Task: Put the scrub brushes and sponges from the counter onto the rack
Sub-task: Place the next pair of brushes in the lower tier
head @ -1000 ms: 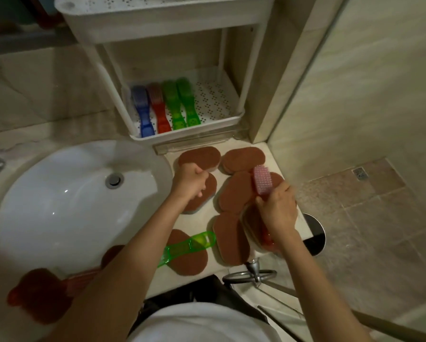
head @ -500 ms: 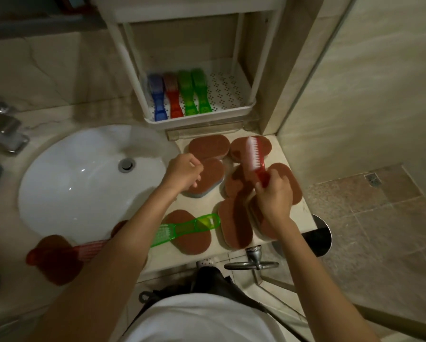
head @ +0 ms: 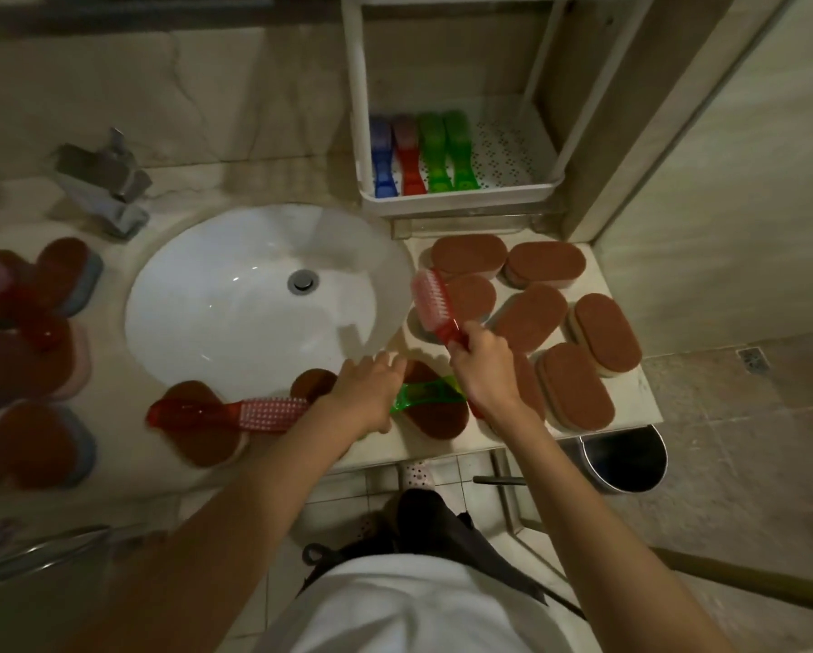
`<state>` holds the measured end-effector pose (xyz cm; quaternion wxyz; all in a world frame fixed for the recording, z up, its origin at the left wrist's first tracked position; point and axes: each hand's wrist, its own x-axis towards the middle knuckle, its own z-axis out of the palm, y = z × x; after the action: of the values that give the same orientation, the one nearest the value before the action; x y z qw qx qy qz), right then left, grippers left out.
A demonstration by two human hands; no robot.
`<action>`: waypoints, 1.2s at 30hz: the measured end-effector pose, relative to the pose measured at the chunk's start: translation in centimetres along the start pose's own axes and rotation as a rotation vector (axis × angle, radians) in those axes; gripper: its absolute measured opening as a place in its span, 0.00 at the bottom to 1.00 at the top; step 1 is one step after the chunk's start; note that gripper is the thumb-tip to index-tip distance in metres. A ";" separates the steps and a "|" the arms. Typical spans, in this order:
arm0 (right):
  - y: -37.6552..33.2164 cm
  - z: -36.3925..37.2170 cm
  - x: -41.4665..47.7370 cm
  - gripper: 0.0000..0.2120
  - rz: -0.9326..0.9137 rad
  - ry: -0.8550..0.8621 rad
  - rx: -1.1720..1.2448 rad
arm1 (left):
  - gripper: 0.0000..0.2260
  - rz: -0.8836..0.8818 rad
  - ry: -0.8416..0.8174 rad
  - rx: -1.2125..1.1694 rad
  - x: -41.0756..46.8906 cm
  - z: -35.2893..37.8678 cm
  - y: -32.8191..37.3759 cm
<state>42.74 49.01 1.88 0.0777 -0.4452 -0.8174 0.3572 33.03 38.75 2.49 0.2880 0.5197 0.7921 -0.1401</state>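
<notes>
The left hand has dropped from the sponges to the green brush, fingers released, while the right hand keeps grasping the lifted red brush, likely rack-bound.

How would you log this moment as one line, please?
right hand: grips red brush | left hand: open at green brush | rack: four brushes | sponges: on counter

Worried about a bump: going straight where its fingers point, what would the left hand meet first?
The left hand would likely meet the red brush gripped by the right hand; depth unclear.
</notes>
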 end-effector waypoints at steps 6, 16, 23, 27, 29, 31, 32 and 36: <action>1.0 -1.1 -0.1 0.07 0.029 0.048 -0.002 | 0.23 -0.021 0.168 0.067 -0.2 -0.3 0.3; 0.5 -7.7 6.2 0.08 0.092 0.130 0.069 | 0.20 0.130 0.480 0.181 4.2 -10.5 0.9; 0.0 -11.1 16.1 0.07 0.135 0.116 0.188 | 0.21 0.284 0.577 0.200 13.2 -16.9 0.7; -0.6 -11.9 22.9 0.08 0.137 0.074 0.168 | 0.17 0.350 0.672 0.194 17.6 -19.6 -0.5; -0.9 -11.5 25.6 0.12 0.135 0.026 0.175 | 0.17 0.296 0.647 0.173 19.1 -19.8 -1.5; -1.5 -11.0 27.7 0.14 0.190 -0.094 0.167 | 0.17 0.239 0.594 0.133 20.1 -19.9 -2.2; -1.8 -10.7 28.5 0.16 0.253 -0.127 0.213 | 0.17 0.220 0.568 0.118 20.7 -19.9 -2.4; -2.0 -9.7 30.7 0.15 0.338 -0.282 0.382 | 0.19 0.166 0.517 0.043 22.6 -20.7 -3.4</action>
<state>27.57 77.37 4.45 -0.0148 -0.4984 -0.6523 0.5709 16.92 64.93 5.10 0.0759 0.6073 0.7908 0.0045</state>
